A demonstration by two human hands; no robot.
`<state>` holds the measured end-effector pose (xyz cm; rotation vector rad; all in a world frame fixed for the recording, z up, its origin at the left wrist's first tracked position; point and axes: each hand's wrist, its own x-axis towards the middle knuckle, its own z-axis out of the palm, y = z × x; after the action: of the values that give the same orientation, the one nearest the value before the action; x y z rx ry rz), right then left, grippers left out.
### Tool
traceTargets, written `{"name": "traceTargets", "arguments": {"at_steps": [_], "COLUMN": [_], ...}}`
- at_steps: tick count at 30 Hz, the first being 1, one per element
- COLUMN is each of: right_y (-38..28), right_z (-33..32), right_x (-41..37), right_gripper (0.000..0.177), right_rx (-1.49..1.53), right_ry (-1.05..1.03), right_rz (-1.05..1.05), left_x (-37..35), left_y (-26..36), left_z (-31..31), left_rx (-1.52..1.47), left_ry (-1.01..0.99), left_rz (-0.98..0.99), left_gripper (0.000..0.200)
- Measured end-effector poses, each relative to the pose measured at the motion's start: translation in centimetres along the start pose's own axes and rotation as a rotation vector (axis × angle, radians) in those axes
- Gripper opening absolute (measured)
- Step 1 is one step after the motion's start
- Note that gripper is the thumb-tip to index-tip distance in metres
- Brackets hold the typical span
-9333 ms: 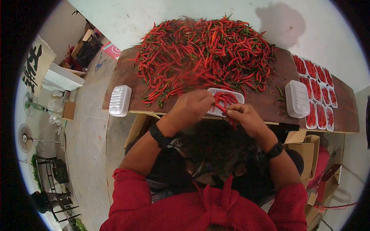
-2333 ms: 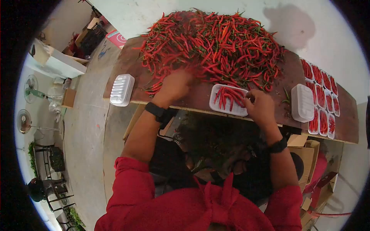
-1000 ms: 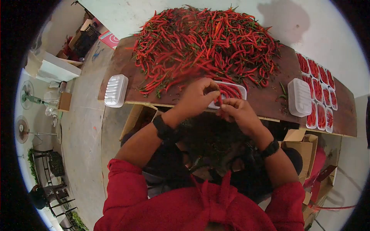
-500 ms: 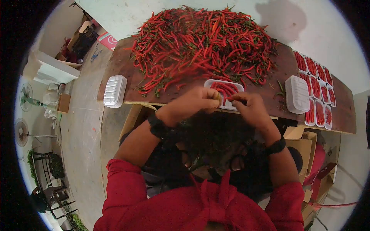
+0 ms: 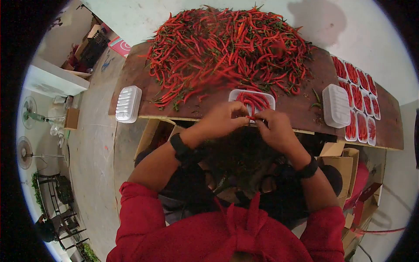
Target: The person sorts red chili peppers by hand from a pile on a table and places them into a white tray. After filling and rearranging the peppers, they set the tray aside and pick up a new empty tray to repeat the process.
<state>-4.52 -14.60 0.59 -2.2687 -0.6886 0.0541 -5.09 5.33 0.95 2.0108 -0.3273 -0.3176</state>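
Observation:
A white tray (image 5: 273,104) with several red chillies (image 5: 255,100) in it sits at the table's near edge, partly hidden by my hands. Just in front of it, a small red chilli (image 5: 252,117) shows between my fingertips. My left hand (image 5: 224,118) pinches it from the left, thumb and fingers together. From the other side my right hand (image 5: 277,128) is closed on the same chilli, its fingers curled. Beyond the tray lies a large heap of red chillies (image 5: 227,48) with green stems.
Stacked white trays stand at the table's left (image 5: 128,104) and right (image 5: 336,106). Filled chilli trays (image 5: 358,98) are lined up in rows at the far right. A green chilli (image 5: 316,105) lies by the right stack. Cardboard boxes (image 5: 345,170) stand below the table.
My hands have come closer together, the right one moving left and slightly down. The chilli is now mostly covered by my fingers.

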Motion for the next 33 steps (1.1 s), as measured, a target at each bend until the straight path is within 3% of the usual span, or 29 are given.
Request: {"name": "traceTargets", "arguments": {"at_steps": [5, 7, 12, 28, 30, 33], "right_y": [-0.1, -0.1, 0.5, 1.3, 1.0, 1.7], "right_z": [0.0, -0.1, -0.2, 1.7, 1.7, 2.2], "right_x": [0.2, 0.6, 2.4, 4.7, 4.9, 4.8], "right_gripper": [0.014, 0.013, 0.013, 0.022, 0.018, 0.019], "right_rx": [-0.04, -0.055, -0.248, -0.496, -0.484, -0.49], "right_ry": [0.091, 0.128, 0.217, 0.109, 0.027, 0.07], "right_rz": [0.004, 0.038, 0.058, 0.146, 0.255, 0.19], "left_x": [0.7, 1.2, 2.5, 3.7, 3.7, 3.7], "left_y": [0.2, 0.1, -1.4, -2.5, -2.5, -2.6], "left_z": [-0.3, -0.3, -0.6, -1.0, -1.1, -1.1], "left_rx": [0.037, 0.175, 0.202, 0.399, 0.414, 0.424], "left_ry": [-0.01, 0.085, 0.226, 0.257, 0.256, 0.26], "left_rz": [-0.026, 0.121, 0.149, 0.183, 0.18, 0.176], "left_gripper": [0.025, 0.024, 0.024, 0.019, 0.019, 0.019]}}
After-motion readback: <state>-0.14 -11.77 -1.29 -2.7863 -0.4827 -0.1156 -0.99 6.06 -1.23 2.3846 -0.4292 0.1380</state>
